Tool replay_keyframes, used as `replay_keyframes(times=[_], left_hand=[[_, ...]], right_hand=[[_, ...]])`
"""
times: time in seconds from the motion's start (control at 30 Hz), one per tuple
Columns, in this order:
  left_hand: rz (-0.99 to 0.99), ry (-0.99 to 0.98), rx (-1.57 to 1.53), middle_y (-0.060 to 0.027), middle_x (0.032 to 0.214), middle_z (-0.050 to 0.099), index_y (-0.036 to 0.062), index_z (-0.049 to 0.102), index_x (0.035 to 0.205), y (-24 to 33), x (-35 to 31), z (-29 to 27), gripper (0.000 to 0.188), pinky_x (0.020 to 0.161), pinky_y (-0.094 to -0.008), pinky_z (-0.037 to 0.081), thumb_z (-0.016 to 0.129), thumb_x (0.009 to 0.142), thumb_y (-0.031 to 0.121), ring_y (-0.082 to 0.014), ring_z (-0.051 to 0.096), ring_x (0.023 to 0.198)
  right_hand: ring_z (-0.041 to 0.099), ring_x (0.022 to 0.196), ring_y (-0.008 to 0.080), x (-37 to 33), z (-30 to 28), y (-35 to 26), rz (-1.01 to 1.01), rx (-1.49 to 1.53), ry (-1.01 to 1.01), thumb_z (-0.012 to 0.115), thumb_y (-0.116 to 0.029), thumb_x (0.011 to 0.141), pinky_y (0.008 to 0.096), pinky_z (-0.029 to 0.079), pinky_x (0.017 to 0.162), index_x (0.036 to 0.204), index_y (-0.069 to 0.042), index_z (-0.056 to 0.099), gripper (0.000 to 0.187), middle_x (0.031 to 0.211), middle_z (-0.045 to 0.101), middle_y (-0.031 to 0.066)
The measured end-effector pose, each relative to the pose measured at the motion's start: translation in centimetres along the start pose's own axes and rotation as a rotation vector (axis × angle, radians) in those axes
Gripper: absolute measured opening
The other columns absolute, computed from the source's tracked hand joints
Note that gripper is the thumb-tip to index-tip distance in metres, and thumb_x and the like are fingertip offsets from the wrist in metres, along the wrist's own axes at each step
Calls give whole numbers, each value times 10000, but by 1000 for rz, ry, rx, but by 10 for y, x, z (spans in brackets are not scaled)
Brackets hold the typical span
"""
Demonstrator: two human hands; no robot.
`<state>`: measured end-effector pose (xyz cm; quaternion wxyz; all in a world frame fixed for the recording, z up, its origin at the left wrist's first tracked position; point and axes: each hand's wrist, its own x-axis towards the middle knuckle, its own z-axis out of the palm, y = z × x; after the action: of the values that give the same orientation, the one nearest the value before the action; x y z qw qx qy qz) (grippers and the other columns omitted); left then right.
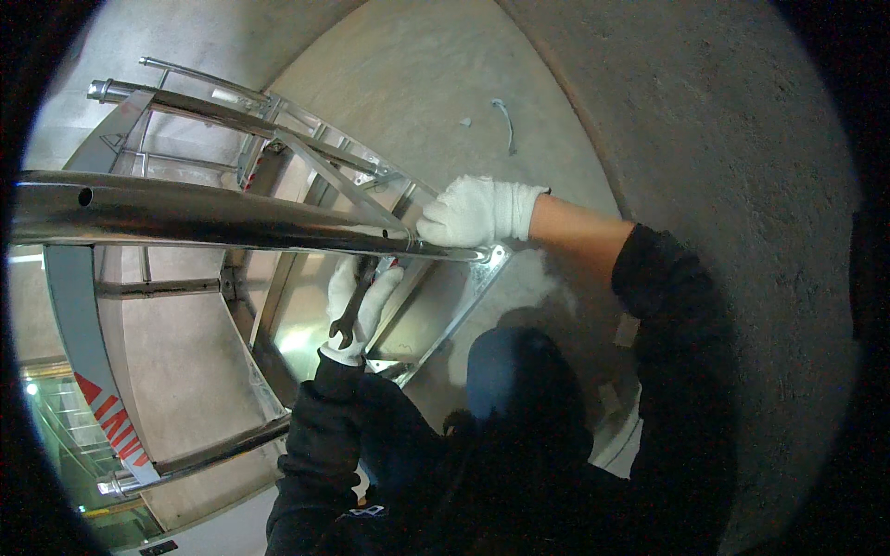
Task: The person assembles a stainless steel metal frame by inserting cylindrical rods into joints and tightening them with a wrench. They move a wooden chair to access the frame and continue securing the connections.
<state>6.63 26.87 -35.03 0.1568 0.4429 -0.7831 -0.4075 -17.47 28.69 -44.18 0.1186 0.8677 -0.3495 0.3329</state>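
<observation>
A thick shiny metal tube (232, 215) runs across from the left, with small holes along it. Below the tube, my left hand (371, 301) in a white glove is closed around an open-end wrench (349, 320), whose jaw points back toward my wrist; its other end is hidden by the tube. My right hand (471, 209), also gloved in white, is curled into a fist against the upper side of the tube near its right end. Whatever its fingers hold is hidden. Beyond it, the tube meets a metal bracket (489, 259).
Further tubes (222, 116) and a metal ladder-like frame (320, 130) extend up and left. A curved grey panel (79, 315) with red stripes crosses the left side. Rough concrete wall (723, 139) rises at the right. A thin strip (504, 122) lies on the floor.
</observation>
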Motion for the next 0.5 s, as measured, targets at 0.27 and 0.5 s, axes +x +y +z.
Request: replay_keyframes(times=[0.27, 0.5], left_hand=[[43, 28, -59, -139, 1090, 641, -9, 593, 1219, -9, 0, 2, 462, 904, -334, 467, 725, 803, 146, -225, 611, 987], [29, 9, -1, -66, 1036, 653, -15, 577, 1233, -5, 0, 1, 439, 839, -275, 472, 691, 841, 147, -139, 595, 922]], right_hand=[[643, 885, 289, -14, 17, -24, 340, 235, 85, 594, -192, 821, 395, 533, 657, 1017, -101, 602, 216, 948, 612, 112], [585, 598, 87, -4, 3, -90, 1249, 1355, 437, 566, -193, 982, 273, 491, 537, 1051, -3, 626, 211, 774, 633, 16]])
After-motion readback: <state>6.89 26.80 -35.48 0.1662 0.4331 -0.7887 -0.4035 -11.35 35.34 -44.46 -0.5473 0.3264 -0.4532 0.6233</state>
